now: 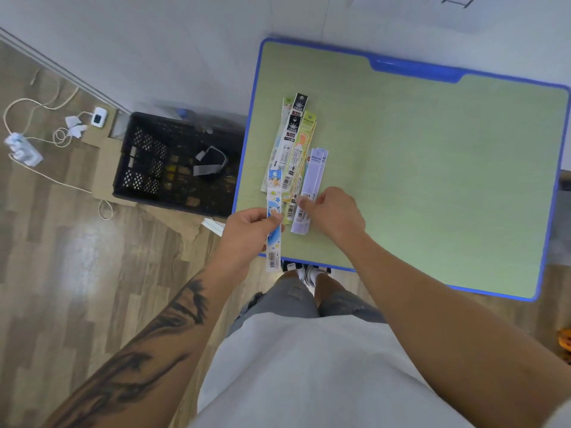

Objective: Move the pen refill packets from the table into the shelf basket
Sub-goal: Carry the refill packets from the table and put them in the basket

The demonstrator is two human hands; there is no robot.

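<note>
1. The floor point(77, 273) is wood-look plank, running to the left of and below the worktop point(432, 180); a pale wall point(154, 41) rises beyond the worktop's far edge.
2. The worktop is pale green with a blue rim and a blue recessed strip at its far edge; its right corner is cut off by the frame.
3. Left of the worktop, on the floor, stands a black lattice basket point(148, 156), its right side tucked under the worktop's left edge. A grey curved item lies inside; what it is cannot be made out.
4. Further left of the basket, white cables and a power strip point(21, 149) sprawl on the floor.
5. The pen refill packets point(296, 156) lie in an overlapping bundle near the worktop's left edge, long sides running away from the person.
6. The right hand point(333, 214) rests on the near end of the bundle, fingers curled and pinching a pale lilac packet point(312, 186).
7. The left hand point(247, 230), at the worktop's near-left corner, grips a blue-and-white cartoon packet point(274, 239) between thumb and fingers, its lower end hanging past the worktop edge.
8. Barcodes show on several packets; the printed words are too small to read.
</note>
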